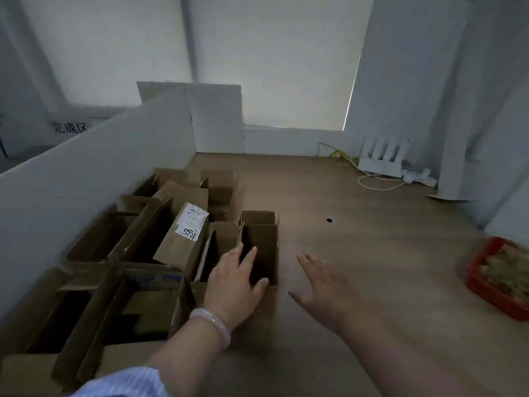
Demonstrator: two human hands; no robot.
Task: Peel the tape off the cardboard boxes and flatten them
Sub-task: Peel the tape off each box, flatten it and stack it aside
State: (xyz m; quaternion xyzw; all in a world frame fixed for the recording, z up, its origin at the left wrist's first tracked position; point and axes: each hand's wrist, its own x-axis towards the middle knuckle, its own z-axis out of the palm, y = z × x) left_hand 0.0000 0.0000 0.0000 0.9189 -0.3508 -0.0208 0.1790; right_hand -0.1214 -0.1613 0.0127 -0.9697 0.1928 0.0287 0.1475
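Early in the job, at a guess. No flattened cardboard in sight. Pile of boxes [137, 253] left of the left hand, packed against a white divider [100, 167], all upright with flaps open, one with a shipping label [191, 222]. Flattening apparently all left to do.

Left hand [234, 282] spread over the open top of a small box [267, 239] at the pile's right edge: fingers at its left rim, thumb on the near rim, not closed round it. Right hand [320, 287] open, fingers splayed, palm down, above bare bench [357, 239] just right of that box, seemingly touching nothing.

Containers:
- **Small box:** dark inside, apparently empty. No tape made out on it.
- **Boxes to the left:** open-topped, interiors too dark to read.
- **Red basket** [483, 290]: well right of the right hand, on the bench. Tan crumpled heap inside, maybe peeled tape, too blurred to say.
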